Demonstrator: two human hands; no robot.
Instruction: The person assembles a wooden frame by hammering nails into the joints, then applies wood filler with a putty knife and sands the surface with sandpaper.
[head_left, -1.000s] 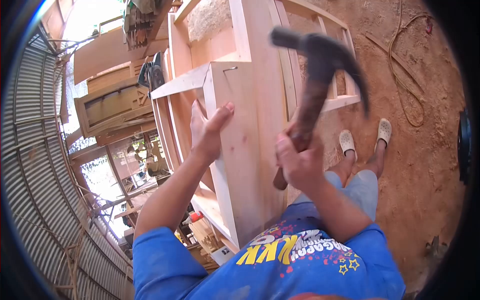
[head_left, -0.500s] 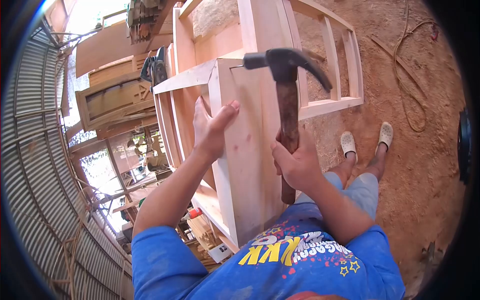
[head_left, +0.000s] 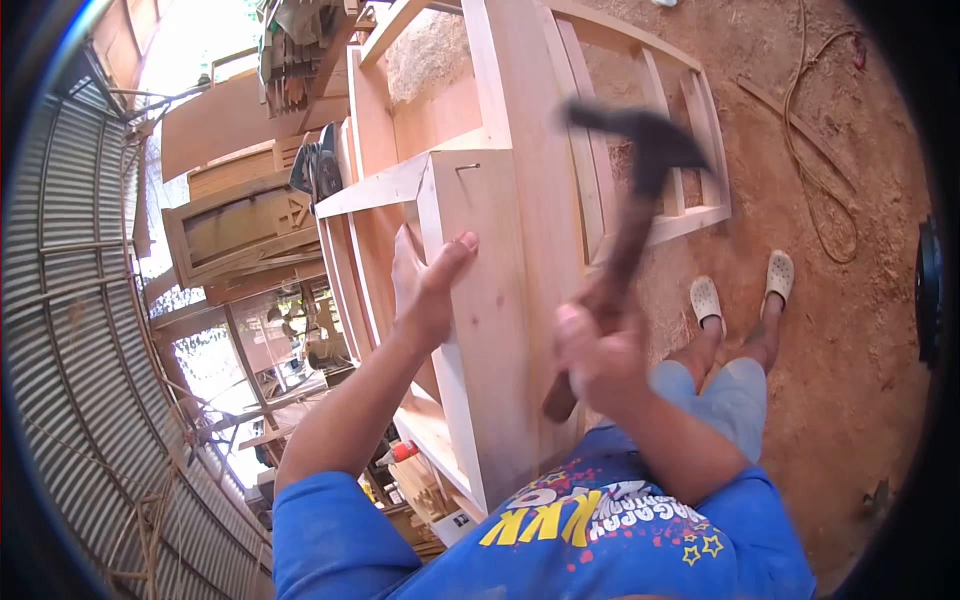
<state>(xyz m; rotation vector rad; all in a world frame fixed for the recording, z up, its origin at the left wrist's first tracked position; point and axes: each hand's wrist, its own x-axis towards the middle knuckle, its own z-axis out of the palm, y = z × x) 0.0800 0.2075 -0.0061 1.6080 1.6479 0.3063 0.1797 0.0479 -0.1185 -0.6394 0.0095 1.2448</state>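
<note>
My right hand [head_left: 605, 355] is wrapped round the wooden handle of a claw hammer [head_left: 625, 240], whose dark head is blurred and apart from the wood. A nail [head_left: 467, 166] sticks out of the pale board [head_left: 497, 300] near its upper end. My left hand [head_left: 432, 285] grips the edge of this board below the nail, thumb on its face and fingers behind, partly hidden. The board belongs to a wooden frame [head_left: 370, 183] with several rails and open bays.
A slatted frame section [head_left: 680, 215] extends at the upper right. A power tool [head_left: 322, 170] rests on the frame's far side. A red-and-white bottle [head_left: 402, 452] lies low inside. Rope [head_left: 790, 110] and a wood strip [head_left: 800, 135] lie on the dirt floor [head_left: 840, 350].
The hammer has swung away from the nail, to the right, and its head is now blurred. My left hand keeps its hold on the board.
</note>
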